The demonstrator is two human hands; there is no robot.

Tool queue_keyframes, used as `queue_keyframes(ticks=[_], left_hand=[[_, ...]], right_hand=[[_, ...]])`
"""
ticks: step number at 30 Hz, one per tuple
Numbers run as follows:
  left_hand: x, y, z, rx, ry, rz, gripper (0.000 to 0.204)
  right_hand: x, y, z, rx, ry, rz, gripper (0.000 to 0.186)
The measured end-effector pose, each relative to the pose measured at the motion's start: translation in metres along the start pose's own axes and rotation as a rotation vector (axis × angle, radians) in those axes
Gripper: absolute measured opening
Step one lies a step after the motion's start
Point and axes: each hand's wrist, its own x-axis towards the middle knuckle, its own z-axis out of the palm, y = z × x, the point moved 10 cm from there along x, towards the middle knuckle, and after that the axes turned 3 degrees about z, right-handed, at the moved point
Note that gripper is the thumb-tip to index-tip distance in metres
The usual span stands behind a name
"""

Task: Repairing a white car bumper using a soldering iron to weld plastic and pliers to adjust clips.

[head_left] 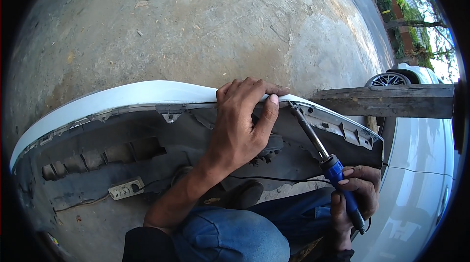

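A white car bumper (132,93) with a dark inner side curves across the view in front of me. My left hand (242,115) is closed over its top edge, fingers on the outer face and thumb on the near side. In my right hand (360,193) is a blue-handled soldering iron (334,170), gripped by the handle. Its metal shaft slants up and to the left. The tip meets the bumper's inner edge, just right of my left thumb. A black cord (279,179) runs leftward behind my left forearm.
A white power strip (126,189) lies at lower left. A wooden beam (391,100) stretches from the bumper's right end. Beyond it stands a white car (421,144), close on my right. A wheel (389,80) shows above the beam. Concrete ground (196,32) spreads beyond the bumper.
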Motion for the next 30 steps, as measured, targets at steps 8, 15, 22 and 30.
queue_keyframes(ticks=[8,15,22,30], left_hand=[[0.001,0.000,0.001,-0.001,0.001,0.010,0.029],[-0.001,-0.001,0.000,0.014,0.006,0.011,0.030],[-0.001,-0.001,0.000,0.025,-0.004,0.006,0.030],[0.000,-0.002,0.001,0.017,-0.003,0.007,0.029]], right_hand=[[0.019,-0.014,-0.008,-0.081,-0.017,0.001,0.024],[0.031,-0.018,-0.013,-0.062,0.010,-0.026,0.024],[0.034,-0.023,-0.014,-0.082,0.010,-0.106,0.024],[0.040,-0.024,-0.013,-0.063,-0.016,-0.133,0.023]])
